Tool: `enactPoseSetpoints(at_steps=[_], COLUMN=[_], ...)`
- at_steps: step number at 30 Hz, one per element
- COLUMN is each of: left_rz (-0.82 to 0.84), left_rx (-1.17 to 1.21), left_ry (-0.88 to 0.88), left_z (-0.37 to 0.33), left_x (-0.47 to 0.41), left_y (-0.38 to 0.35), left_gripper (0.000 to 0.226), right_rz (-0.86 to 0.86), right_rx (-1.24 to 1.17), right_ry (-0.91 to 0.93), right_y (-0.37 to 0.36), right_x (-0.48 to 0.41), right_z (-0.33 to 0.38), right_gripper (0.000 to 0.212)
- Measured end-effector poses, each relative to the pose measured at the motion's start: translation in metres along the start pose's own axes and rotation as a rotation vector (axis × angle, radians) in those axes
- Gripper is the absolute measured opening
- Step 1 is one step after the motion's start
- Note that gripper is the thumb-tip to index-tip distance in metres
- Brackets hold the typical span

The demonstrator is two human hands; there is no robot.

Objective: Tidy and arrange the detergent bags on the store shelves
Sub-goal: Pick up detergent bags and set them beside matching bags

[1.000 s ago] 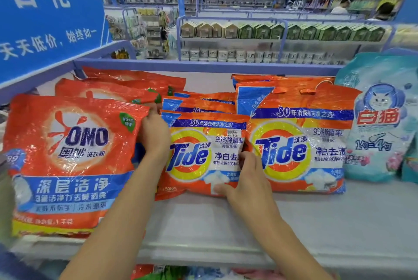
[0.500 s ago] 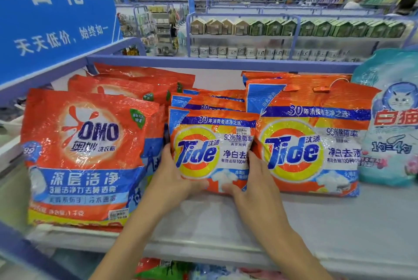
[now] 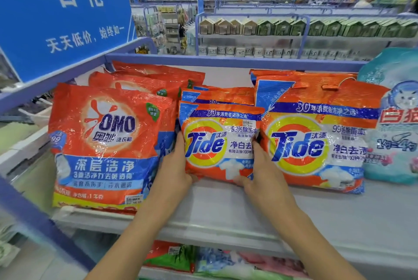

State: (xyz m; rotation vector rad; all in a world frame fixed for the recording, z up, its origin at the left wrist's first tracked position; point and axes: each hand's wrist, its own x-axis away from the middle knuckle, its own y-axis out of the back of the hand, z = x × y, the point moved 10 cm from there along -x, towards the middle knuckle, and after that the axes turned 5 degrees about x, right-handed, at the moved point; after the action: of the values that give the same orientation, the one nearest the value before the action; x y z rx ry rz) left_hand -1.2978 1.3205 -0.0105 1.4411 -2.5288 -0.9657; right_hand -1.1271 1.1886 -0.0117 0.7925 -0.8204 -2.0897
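Where small Tide bag (image 3: pixel 214 144) stands on shelf (image 3: pixel 339 216), left hand (image 3: pixel 175 166) grips its left edge, right hand (image 3: pixel 262 173) its right.

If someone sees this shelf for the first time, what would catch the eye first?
Likely the left hand and right hand gripping the small Tide bag in the centre. The big red OMO bag sits to its left, the larger Tide bag to its right. A blue sign hangs upper left.

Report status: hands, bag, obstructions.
Left hand and right hand grip small Tide bag by its side edges. Bag at front of its row. OMO bag and large Tide bag close on either side.
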Motion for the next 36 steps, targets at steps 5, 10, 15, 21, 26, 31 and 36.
enactPoseSetpoints(at_steps=[5, 10, 15, 21, 26, 31, 36], left_rz=[-0.083, -0.055, 0.031, 0.053, -0.001, -0.001, -0.016], left_rx=[-0.021, -0.163, -0.339, -0.421, -0.459, -0.452, -0.406], left_ry=[0.004, -0.005, -0.076, -0.08, -0.068, 0.068, 0.154], left_z=[0.008, 0.007, -0.007, -0.033, -0.041, -0.03, -0.017], left_x=[0.002, 0.008, 0.021, 0.082, 0.151, 0.221, 0.268], left_y=[0.002, -0.005, -0.002, 0.0, -0.009, -0.013, -0.009], left_gripper=[0.088, 0.08, 0.082, 0.048, 0.054, 0.061, 0.061], right_rz=[-0.032, -0.034, -0.036, 0.046, 0.082, 0.094, 0.13], right_rx=[0.035, 0.007, 0.043, 0.16, 0.232, 0.214, 0.203], right_ry=[-0.009, -0.026, -0.02, 0.049, 0.079, 0.107, 0.083], right_y=[-0.005, -0.005, 0.006, 0.025, 0.051, 0.06, 0.057], right_x=[0.0, 0.006, 0.023, 0.078, 0.138, 0.189, 0.229], right_z=[-0.003, 0.0, 0.004, 0.01, -0.005, -0.025, -0.032], right_gripper=[0.099, 0.098, 0.078, 0.055, 0.055, 0.061, 0.064])
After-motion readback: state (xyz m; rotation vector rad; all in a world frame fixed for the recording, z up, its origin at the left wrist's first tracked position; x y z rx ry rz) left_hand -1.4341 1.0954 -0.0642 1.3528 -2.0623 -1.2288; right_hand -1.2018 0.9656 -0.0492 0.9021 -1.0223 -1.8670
